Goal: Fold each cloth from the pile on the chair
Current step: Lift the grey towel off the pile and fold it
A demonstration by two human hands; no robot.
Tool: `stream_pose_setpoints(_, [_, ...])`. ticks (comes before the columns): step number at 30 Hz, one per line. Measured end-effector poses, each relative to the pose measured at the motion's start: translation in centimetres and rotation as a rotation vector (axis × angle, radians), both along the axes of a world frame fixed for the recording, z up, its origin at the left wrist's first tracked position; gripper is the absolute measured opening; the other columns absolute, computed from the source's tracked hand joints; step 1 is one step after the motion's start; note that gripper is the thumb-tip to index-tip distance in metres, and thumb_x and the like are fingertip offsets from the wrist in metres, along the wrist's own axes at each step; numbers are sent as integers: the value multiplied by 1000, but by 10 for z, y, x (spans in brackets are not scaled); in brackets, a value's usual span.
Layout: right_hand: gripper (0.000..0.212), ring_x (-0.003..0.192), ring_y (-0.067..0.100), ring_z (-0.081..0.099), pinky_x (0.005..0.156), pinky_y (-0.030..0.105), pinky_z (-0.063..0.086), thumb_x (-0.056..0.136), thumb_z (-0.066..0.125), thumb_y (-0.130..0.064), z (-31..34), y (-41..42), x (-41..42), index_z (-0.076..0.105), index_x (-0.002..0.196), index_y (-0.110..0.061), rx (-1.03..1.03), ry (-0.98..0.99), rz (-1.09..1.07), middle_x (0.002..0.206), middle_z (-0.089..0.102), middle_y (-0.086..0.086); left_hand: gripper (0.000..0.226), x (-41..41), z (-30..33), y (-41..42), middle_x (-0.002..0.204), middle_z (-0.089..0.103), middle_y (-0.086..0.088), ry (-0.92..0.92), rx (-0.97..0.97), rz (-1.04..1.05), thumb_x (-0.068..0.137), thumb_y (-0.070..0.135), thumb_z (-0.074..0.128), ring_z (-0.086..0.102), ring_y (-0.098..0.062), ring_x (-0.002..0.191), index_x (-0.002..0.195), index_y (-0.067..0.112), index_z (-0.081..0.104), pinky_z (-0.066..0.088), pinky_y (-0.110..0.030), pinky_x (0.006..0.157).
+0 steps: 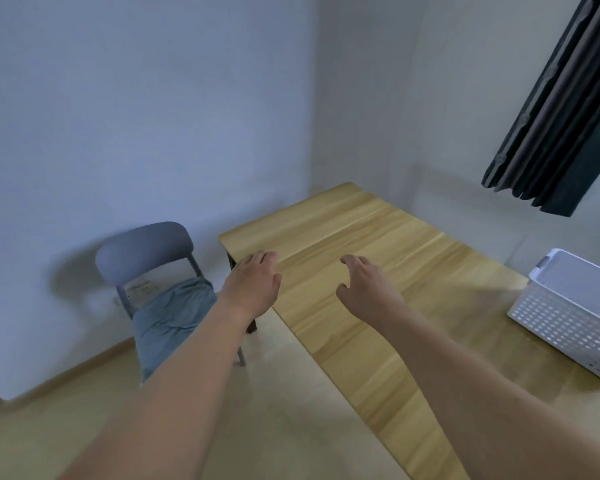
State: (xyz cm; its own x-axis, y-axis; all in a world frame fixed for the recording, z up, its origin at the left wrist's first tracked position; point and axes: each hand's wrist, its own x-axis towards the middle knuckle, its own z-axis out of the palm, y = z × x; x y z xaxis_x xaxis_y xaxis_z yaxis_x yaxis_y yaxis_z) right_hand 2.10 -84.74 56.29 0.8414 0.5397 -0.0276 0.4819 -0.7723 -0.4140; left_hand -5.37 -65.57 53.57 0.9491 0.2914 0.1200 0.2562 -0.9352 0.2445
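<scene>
A grey chair (142, 249) stands against the wall at the left. A blue-grey cloth (174, 317) lies over its seat and hangs down the front. Both my arms reach forward over the wooden table (357, 327). My left hand (253, 284) hovers over the table's left corner, to the right of the cloth, fingers relaxed and holding nothing. My right hand (364, 289) hovers over the tabletop with loosely spread fingers, also holding nothing. My left forearm hides part of the cloth.
A white perforated plastic basket (568, 320) stands on the table's right side. A dark curtain (561, 109) hangs at the upper right. Walls close the corner behind the table and chair. Pale floor lies between me and the chair.
</scene>
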Motion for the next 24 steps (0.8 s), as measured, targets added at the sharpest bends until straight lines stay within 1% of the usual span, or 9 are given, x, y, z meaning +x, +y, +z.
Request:
stream_pose_setpoints(2, [56, 130, 29, 42, 102, 34, 36, 90, 49, -16, 1, 39, -6, 35, 144, -10, -6, -8, 21, 144, 42, 10, 44, -9, -1, 43, 146, 41, -7, -1, -2, 17, 101, 27, 37, 36, -24, 134, 142, 11, 37, 32, -36, 109])
stream_pose_setpoints(7, [57, 127, 29, 44, 102, 33, 37, 88, 50, -15, -11, 124, -5, 35, 143, -9, -8, 11, 106, 142, 44, 11, 40, -32, -15, 117, 140, 47, -8, -21, -65, 103, 100, 23, 40, 42, -25, 128, 138, 10, 43, 36, -38, 106])
stream_pose_setpoints(11, [55, 123, 29, 48, 101, 38, 42, 89, 49, -16, -28, 207, -18, 36, 142, -12, -10, 62, 169, 140, 44, 8, 38, -51, -35, 197, 139, 48, -5, 20, -89, 155, 98, 21, 43, 43, -22, 128, 136, 13, 46, 36, -35, 105])
stream_pose_setpoints(15, [52, 123, 28, 46, 101, 40, 41, 89, 48, -15, -41, 286, -24, 39, 140, -13, 3, 85, 142, 139, 46, 6, 37, -55, -48, 283, 139, 49, -4, 20, -96, 171, 99, 22, 41, 44, -22, 127, 135, 13, 47, 36, -34, 102])
stream_pose_setpoints(20, [52, 122, 25, 48, 101, 39, 42, 91, 49, -18, -59, 366, -36, 36, 142, -14, -30, 158, 116, 137, 47, 5, 36, -52, -76, 376, 135, 51, -7, 142, -158, 118, 97, 20, 43, 46, -24, 124, 132, 13, 50, 36, -33, 102])
stream_pose_setpoints(24, [45, 118, 25, 51, 98, 38, 44, 91, 48, -19, -75, 409, -24, 41, 135, -12, -44, 200, 57, 134, 49, 6, 37, -44, -94, 427, 137, 49, -6, 258, -210, 101, 97, 19, 40, 45, -23, 126, 133, 14, 49, 37, -35, 104])
